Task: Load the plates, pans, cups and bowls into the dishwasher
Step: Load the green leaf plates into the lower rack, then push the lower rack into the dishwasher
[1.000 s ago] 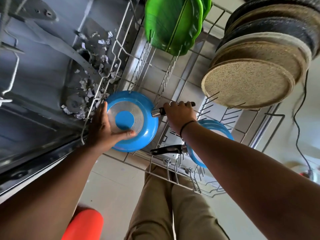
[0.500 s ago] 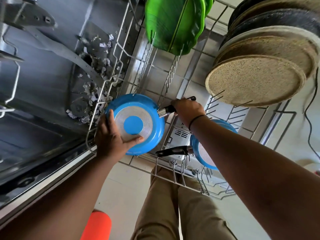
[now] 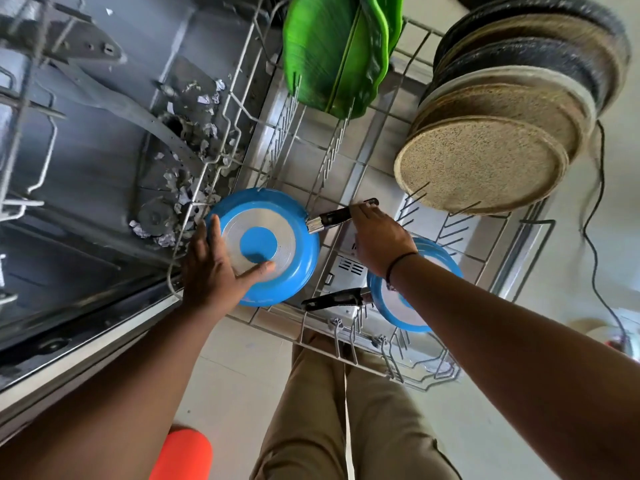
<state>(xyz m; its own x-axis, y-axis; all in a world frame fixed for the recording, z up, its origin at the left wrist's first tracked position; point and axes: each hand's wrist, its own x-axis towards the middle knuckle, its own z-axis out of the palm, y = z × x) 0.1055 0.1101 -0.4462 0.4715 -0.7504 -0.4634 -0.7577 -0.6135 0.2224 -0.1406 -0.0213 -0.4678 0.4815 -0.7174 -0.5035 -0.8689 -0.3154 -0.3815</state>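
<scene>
A blue pan lies bottom-up in the pulled-out wire rack of the dishwasher. My left hand rests flat on the pan's underside, fingers straight, thumb on the blue centre disc. My right hand grips the pan's black handle. A second blue pan stands in the rack under my right forearm, its black handle pointing left. Green leaf-shaped plates and a row of speckled tan and dark round plates stand upright in the rack's far slots.
The dishwasher tub opens at the left, with a grey spray arm and scraps of paper around the filter. A black cable hangs at the right. My legs and an orange object are below, on the tiled floor.
The pan and both hands have shifted slightly toward the rack's front corner. The left thumb has slid onto the blue centre disc. The right hand keeps its hold on the handle.
</scene>
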